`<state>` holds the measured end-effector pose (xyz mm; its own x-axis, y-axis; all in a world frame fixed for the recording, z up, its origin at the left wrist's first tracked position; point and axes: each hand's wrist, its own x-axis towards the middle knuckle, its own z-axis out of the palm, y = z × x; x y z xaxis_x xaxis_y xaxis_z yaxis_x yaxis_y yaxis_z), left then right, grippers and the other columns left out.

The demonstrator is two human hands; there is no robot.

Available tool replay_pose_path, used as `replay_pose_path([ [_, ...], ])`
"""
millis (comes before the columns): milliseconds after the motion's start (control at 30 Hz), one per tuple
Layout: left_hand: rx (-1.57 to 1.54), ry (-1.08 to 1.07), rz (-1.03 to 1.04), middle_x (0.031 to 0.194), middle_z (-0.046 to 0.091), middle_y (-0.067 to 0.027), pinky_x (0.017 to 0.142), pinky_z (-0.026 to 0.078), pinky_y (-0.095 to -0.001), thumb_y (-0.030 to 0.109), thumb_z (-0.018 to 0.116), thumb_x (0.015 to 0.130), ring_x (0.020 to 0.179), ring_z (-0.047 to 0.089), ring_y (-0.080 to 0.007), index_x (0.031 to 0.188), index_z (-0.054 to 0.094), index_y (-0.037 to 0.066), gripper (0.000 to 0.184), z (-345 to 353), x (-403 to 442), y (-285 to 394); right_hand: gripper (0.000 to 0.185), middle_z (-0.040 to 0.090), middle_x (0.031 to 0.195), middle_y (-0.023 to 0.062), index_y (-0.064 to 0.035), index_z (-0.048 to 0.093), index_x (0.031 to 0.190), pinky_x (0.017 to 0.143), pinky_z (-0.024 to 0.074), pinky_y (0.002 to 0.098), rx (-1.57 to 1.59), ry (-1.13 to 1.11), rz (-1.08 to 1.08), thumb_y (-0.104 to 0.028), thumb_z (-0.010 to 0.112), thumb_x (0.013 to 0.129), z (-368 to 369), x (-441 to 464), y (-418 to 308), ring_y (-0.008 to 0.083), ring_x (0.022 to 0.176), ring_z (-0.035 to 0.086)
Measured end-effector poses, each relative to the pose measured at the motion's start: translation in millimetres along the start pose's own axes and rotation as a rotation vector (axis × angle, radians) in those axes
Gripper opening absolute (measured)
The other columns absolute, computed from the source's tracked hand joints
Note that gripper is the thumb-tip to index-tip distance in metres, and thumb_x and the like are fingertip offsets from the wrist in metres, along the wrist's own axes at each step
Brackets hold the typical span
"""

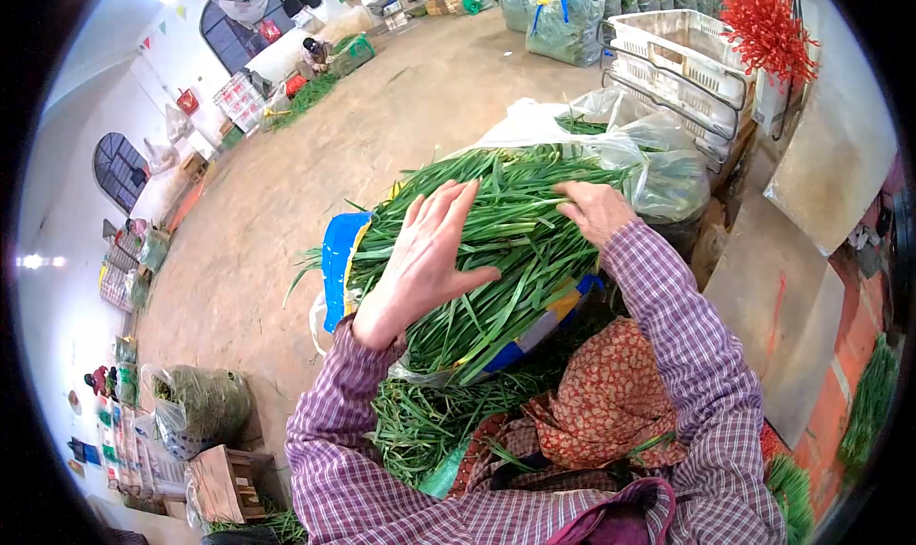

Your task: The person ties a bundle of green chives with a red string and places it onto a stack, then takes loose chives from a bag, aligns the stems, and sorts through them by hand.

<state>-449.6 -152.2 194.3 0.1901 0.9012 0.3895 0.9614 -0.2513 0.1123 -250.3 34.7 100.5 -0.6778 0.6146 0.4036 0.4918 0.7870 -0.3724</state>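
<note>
Leaves lie heaped between and below the spread left hand and the curled right hand, whose grip cannot be told. Gentle handling, with the leaves kept parallel, should best limit bruising and tangling.

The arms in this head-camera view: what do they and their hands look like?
The left sleeve and right sleeve are long, with a purple-and-white check. The grip on each side is a person's: left hand and right hand, both without gloves. No cables show.
</note>
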Motion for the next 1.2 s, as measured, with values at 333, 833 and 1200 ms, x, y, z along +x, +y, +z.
replay_pose_path([
  [333, 0.058, -0.203, 0.041, 0.147, 0.033, -0.0216, 0.113, 0.018, -0.0567, 0.048, 0.085, 0.057, 0.142, 0.026, -0.0345, 0.149, 0.020, 0.002, 0.122, 46.4, 24.9, -54.4, 0.038, 0.062, 0.106, 0.0106, -0.0105, 0.064, 0.113, 0.085, 0.0512, 0.0420, -0.022, -0.032, -0.075, -0.039, 0.061, 0.088, 7.8, 15.1, -50.6, 0.0306, 0.102, 0.061],
  [833, -0.488, -0.230, -0.132, 0.094, 0.067, -0.0056, 0.076, 0.049, -0.0310, 0.024, 0.081, 0.074, 0.085, 0.062, -0.0165, 0.110, 0.064, 0.003, 0.044, 41.1, 61.6, -70.9, 0.033, 0.065, 0.091, 0.0115, -0.0026, 0.060, 0.100, 0.073, 0.0538, 0.0398, 0.000, -0.171, -0.217, -0.031, 0.067, 0.086, -34.3, 61.0, -60.3, 0.0271, 0.080, 0.065],
  [1200, -0.351, 0.054, -0.249, 0.072, 0.064, -0.0025, 0.061, 0.047, -0.0275, 0.020, 0.074, 0.080, 0.067, 0.060, -0.0088, 0.093, 0.066, 0.000, 0.025, -41.0, 117.6, -36.7, 0.055, 0.066, 0.112, 0.0206, -0.0076, 0.054, 0.129, 0.088, 0.0529, 0.0407, -0.269, 0.283, 0.447, -0.047, 0.059, 0.090, -74.6, 14.1, 101.0, 0.0301, 0.100, 0.066],
])
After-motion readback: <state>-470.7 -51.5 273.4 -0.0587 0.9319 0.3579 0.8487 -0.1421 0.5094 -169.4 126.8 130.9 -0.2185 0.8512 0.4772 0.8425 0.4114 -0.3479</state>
